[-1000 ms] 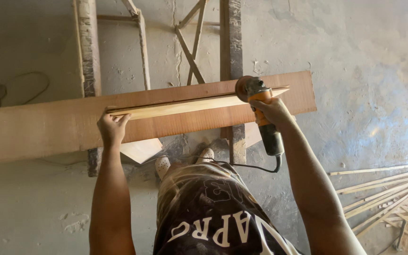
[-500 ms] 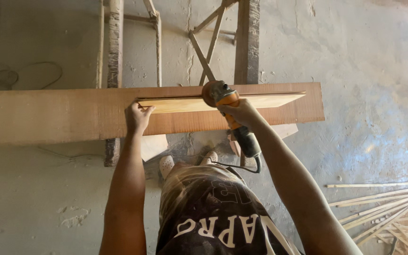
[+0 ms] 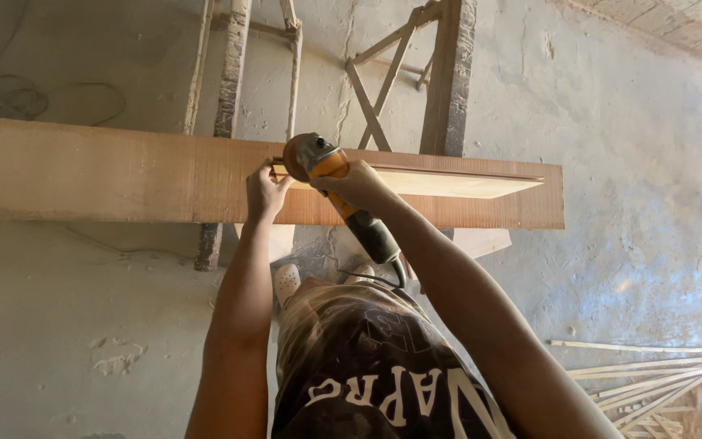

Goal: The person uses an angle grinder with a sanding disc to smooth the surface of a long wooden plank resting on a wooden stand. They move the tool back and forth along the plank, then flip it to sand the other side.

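The biggest thing under me was the dusty concrete floor, pale and scuffed. Across it, raised on wooden trestles, lay the wide brown board, running from the left edge of the view to well past the middle. I take that board as my landmark. On its top, toward its right half, lay a thinner pale wooden strip, lengthwise along the board and tapering to a point at its right end.

Below the board, on the near side, I saw my own torso in a dark printed shirt, and one white shoe on the floor just under the board's near edge. Far off to the board's lower right, thin pale wood offcuts lay scattered on the floor.

My right hand was closed around the body of the orange angle grinder; the grip was a full wrap, fingers shut on the housing. The grinder's head sat at the left end of the pale strip, on top of the board, and its dark handle stuck out toward me past the board's near edge, with its black cable hanging below.

My left hand lay just beside the grinder on the left, fingers pressed down on the strip's left end and the board, not wrapped around anything.
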